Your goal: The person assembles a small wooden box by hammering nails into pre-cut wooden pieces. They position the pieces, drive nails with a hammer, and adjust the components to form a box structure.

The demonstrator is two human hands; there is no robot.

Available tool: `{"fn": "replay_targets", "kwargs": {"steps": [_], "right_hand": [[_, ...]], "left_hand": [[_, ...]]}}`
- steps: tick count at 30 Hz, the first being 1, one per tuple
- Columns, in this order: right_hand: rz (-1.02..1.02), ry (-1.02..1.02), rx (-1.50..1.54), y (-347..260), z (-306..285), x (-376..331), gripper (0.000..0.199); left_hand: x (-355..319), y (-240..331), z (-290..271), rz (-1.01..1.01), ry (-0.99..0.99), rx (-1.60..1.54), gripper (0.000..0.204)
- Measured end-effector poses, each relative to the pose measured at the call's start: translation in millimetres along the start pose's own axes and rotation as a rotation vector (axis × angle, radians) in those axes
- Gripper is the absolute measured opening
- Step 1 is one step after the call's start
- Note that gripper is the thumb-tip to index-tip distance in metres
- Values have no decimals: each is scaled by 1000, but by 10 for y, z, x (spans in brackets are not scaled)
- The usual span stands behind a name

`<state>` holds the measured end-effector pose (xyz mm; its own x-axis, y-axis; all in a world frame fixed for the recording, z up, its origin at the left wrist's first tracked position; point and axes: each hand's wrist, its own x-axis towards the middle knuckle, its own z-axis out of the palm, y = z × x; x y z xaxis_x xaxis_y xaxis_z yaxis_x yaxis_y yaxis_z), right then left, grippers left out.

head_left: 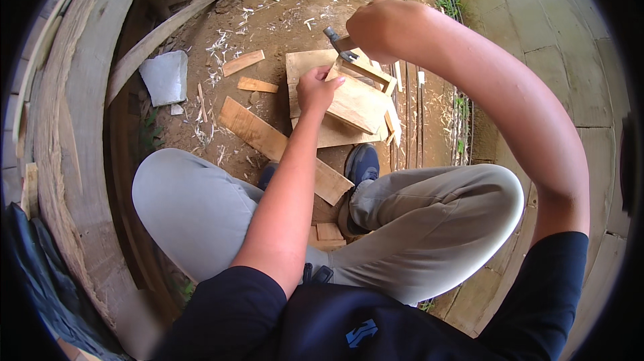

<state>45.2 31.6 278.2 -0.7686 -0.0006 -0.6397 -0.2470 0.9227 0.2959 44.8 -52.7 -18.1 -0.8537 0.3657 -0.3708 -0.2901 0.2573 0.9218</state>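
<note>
My right hand (388,31) is wrapped round a hammer (333,37), its wrist bent and raised over the work. The metal hammer head is close to the far corner of a small box-like piece made of light wooden boards (361,102). My left hand (315,90) grips the left end of that wooden box, thumb on top and fingers round the edge. Whether a nail is between those fingertips is too small to tell. The box is set on a wider wooden block (295,69) on the ground between my feet.
A long plank (251,126) slants across the dirt under my left forearm. Wood offcuts (243,63), shavings and a pale stone slab (165,78) lie to the left. Thin metal rods (420,119) run along the right, beside a block wall (530,32). Heavy timber (74,126) borders the left.
</note>
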Motion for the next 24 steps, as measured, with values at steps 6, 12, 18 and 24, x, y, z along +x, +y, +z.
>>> {"fn": "replay_targets", "kwargs": {"steps": [6, 12, 18, 24], "right_hand": [[114, -249, 85, -139, 58, -213, 40], [11, -120, 96, 17, 307, -232, 27], [210, -289, 282, -68, -12, -245, 18], [241, -327, 319, 174, 23, -156, 29]], "left_hand": [[-23, 127, -115, -155, -47, 306, 61], [-87, -26, -87, -212, -131, 320, 64], [-206, 63, -81, -198, -105, 243, 74], [-194, 70, -90, -195, -95, 258, 75]]}}
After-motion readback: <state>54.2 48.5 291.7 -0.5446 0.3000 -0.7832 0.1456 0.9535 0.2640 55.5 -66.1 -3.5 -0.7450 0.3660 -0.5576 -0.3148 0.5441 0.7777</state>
